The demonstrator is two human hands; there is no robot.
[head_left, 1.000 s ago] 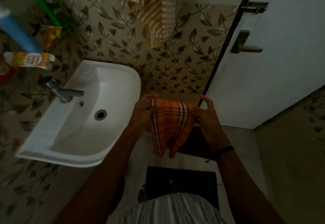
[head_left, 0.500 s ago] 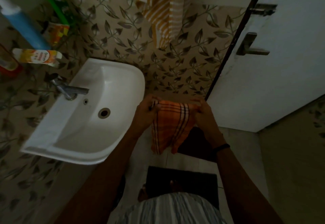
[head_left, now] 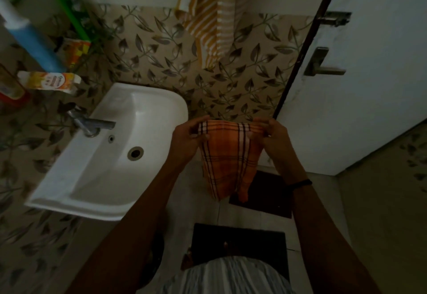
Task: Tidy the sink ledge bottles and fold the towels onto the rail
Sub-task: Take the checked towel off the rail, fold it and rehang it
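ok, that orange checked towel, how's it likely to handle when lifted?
Likely floppy: the towel sags to a point below the edge that the left hand and right hand pinch. Probably light, since fingertip pinches alone carry it. Released at one corner, it would probably swing down and unfold rather than hold shape.
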